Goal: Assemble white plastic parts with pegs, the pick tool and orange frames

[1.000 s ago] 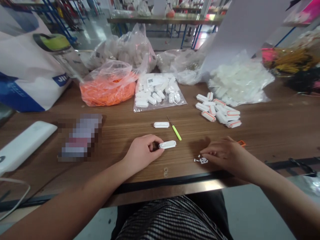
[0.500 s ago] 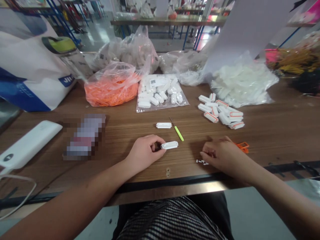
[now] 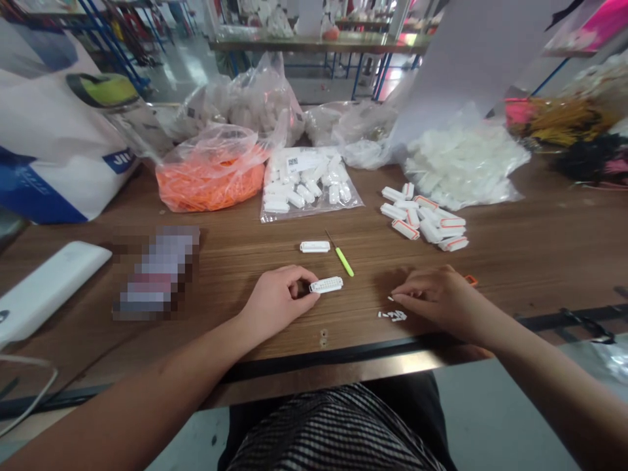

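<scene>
My left hand (image 3: 277, 301) rests on the wooden table, with its fingertips pinching the end of a white perforated connector housing (image 3: 326, 284). My right hand (image 3: 434, 294) lies to the right, its fingertips just above a small scatter of tiny white bits (image 3: 393, 316). Whether those fingers hold a bit is too small to tell. Behind my right hand, a small orange piece (image 3: 471, 280) is mostly hidden. A second white connector housing (image 3: 314, 246) and a green-handled pick (image 3: 344, 261) lie just beyond my left hand.
A heap of white housings with orange edges (image 3: 422, 221) lies at the right. Behind stand a bag of white parts (image 3: 304, 180), an orange-filled bag (image 3: 210, 176) and a white-filled bag (image 3: 461, 167). A white device (image 3: 49, 291) and a pixelated object (image 3: 157, 273) lie at the left.
The view has swung slightly left. My right hand has shifted right, exposing more white bits and covering most of the orange piece. My left hand still holds the housing.
</scene>
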Tool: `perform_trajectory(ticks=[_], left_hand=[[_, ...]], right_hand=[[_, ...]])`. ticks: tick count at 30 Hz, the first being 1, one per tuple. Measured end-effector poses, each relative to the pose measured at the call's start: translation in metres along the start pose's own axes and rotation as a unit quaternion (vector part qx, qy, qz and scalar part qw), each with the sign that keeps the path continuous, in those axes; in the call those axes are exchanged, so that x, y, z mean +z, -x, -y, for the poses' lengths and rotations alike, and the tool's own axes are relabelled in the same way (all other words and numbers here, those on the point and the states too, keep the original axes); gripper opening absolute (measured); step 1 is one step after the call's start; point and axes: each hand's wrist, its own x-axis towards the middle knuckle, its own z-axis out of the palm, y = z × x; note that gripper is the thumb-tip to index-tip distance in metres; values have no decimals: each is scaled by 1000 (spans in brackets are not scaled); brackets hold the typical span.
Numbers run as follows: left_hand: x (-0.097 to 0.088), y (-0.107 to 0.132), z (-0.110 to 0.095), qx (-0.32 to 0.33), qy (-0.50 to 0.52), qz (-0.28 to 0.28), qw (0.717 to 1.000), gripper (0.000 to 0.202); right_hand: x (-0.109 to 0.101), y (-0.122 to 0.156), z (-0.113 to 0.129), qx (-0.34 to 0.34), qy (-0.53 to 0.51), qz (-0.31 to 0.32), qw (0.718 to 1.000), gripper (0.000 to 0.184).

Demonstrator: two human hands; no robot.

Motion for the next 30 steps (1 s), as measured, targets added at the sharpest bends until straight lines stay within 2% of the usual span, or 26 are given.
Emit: perform_trajectory(ticks=[5, 10, 15, 19, 26, 30], left_hand=[[-1, 0, 0, 3, 1, 4, 1000, 12], [0, 0, 1, 1, -3, 0, 1000, 13], [0, 0, 1, -2, -1, 0, 1000, 12], [0, 0, 1, 2, -2, 1, 1000, 13], [-1, 0, 0, 3, -11, 6, 1000, 12], [0, 0, 0, 7, -6, 3, 1000, 12]], right_hand=[[4, -2, -1, 10, 31, -2, 999, 20], [1, -6, -6, -43, 53, 44, 997, 18], [-1, -13, 0, -65, 115, 49, 990, 16], [1, -18, 6, -15, 155, 53, 986, 15], [0, -14, -3, 78, 47, 99, 991, 14], [-1, -12, 4, 105, -9, 82, 991, 15]])
